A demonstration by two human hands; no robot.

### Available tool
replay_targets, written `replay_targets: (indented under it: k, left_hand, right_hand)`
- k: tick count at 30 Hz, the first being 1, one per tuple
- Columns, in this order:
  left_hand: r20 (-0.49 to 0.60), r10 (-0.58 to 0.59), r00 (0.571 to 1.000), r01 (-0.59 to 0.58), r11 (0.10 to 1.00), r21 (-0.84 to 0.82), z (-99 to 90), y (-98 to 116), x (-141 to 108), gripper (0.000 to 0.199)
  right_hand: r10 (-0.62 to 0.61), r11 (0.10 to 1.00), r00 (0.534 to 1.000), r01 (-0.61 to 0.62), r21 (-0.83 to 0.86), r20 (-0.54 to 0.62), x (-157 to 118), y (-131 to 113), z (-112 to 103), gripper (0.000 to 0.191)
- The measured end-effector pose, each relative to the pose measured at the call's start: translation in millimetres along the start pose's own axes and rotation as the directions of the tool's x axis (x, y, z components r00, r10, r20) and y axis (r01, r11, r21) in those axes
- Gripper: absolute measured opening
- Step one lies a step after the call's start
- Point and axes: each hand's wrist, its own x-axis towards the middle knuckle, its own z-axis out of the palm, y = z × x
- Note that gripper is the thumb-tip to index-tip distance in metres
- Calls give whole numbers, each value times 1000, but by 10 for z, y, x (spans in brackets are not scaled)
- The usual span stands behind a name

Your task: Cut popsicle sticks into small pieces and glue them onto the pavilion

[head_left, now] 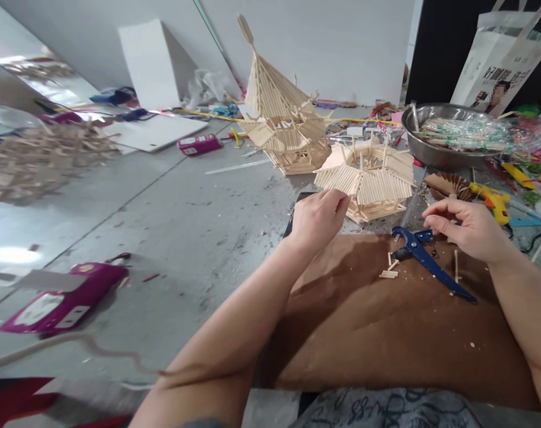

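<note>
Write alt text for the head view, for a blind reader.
A person's left hand is in front of a low, roofed wooden-stick model; the right hand is beside a blue pipe cutter on a brown sheet. Behind stands a taller, spired wooden-stick pagoda.

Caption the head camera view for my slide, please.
Left hand near a low wooden-stick model, right hand near a blue tool on a brown sheet, a taller pointed stick model behind.

My grey garment (381,410) carries dark lettering; my hand cutter (440,271) is blue, my stick pavilion (383,186) pale cream, my glue gun (497,203) yellow, my work sheet (368,333) brown.
</note>
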Motion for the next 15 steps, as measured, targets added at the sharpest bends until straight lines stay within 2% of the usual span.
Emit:
replay_targets:
  k: [6, 15]
  left_hand:
    - [-39, 63, 997, -61, 997, 54, 17, 1, -8, 29]
    - [-45, 161, 986, -156, 982, 107, 41, -7, -25, 35]
  right_hand:
    - [52, 999, 998, -52, 12, -33, -17, 40, -69, 25]
    - [56, 998, 996, -58, -35, -64, -43, 6, -122, 25]
